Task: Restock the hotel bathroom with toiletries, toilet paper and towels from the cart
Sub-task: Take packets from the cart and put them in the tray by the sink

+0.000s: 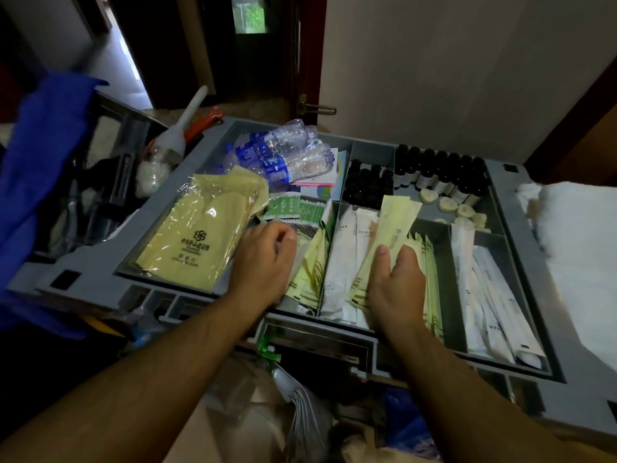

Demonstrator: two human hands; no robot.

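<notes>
The grey cart tray (507, 202) holds toiletries in compartments. My right hand (395, 279) grips several long pale yellow sachets (390, 228), lifted at an angle over their compartment. My left hand (267, 255) reaches into the small flat packets (309, 265) left of it, fingers curled among them; whether it holds one is hidden. White long sachets (347, 259) lie between the two hands. Dark small bottles (440, 172) fill the far compartments, with round soaps (447, 205) beside them. White towels (581, 248) sit at the right.
Yellow bagged slippers (200, 235) and shrink-wrapped water bottles (283, 155) occupy the tray's left part. A blue cloth (36, 182) hangs at the left. A dispenser bottle (160, 162) stands beyond the tray. A door with a brass handle (317, 108) is behind the cart.
</notes>
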